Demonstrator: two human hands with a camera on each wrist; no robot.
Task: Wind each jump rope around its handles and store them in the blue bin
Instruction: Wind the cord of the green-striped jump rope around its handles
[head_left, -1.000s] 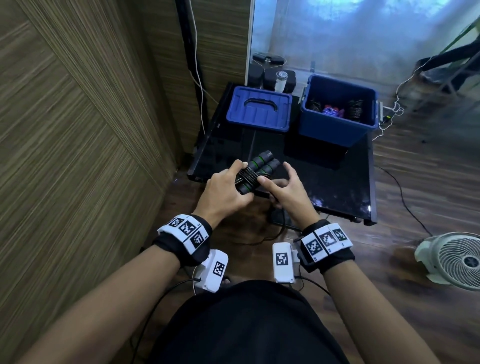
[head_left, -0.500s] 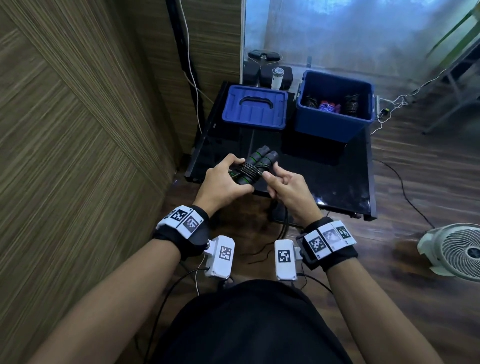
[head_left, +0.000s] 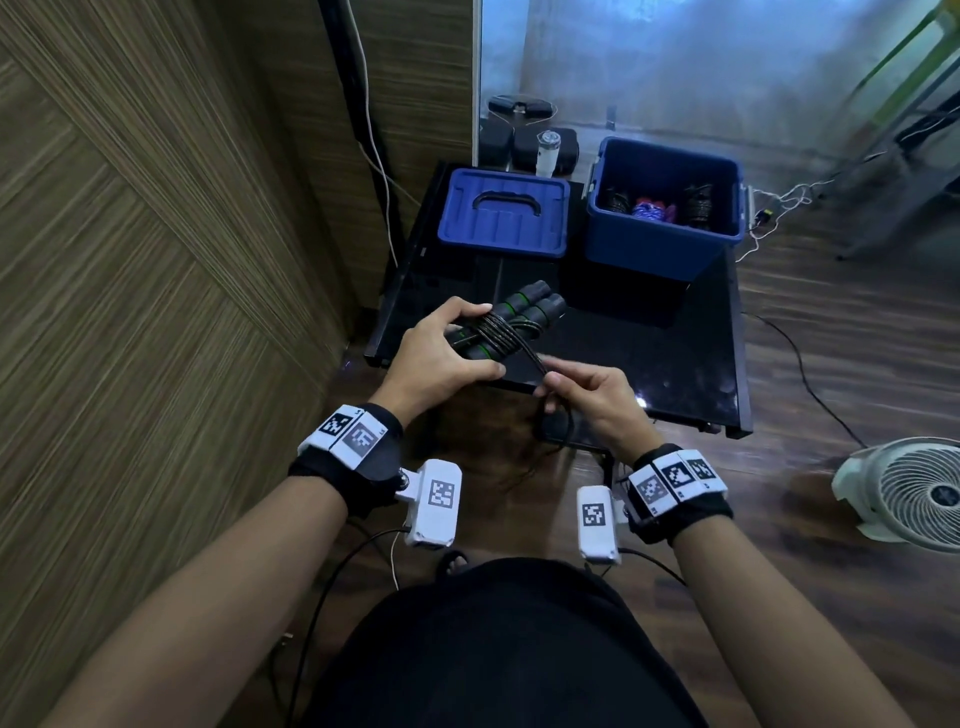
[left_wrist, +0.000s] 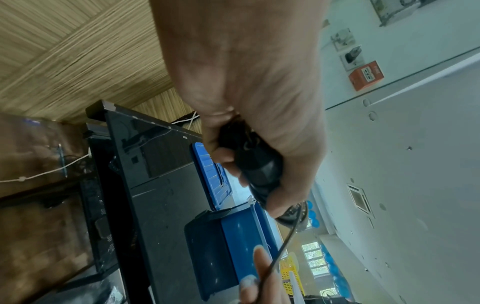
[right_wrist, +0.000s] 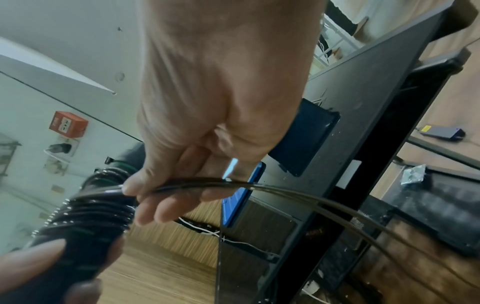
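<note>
My left hand (head_left: 441, 358) grips two black jump-rope handles (head_left: 524, 312) with green rings, held side by side over the black table's near edge. Several turns of black cord (head_left: 501, 332) are wound round them. My right hand (head_left: 587, 389) pinches the free doubled cord (right_wrist: 233, 184) just right of the handles, and a loop of it hangs below the hand. In the left wrist view the left fingers (left_wrist: 275, 185) curl round the handles (left_wrist: 259, 170). The open blue bin (head_left: 662, 244) stands at the table's far right with wound ropes (head_left: 652, 208) inside.
The bin's blue lid (head_left: 501, 218) lies on the black table (head_left: 675, 364) to the left of the bin. A wood-panelled wall (head_left: 156, 260) runs close along my left. A white fan (head_left: 909, 493) stands on the floor at right, with cables trailing nearby.
My right hand has come off the handles and drawn back toward me, pulling the free cord out to the right. The left hand keeps its grip on the handles.
</note>
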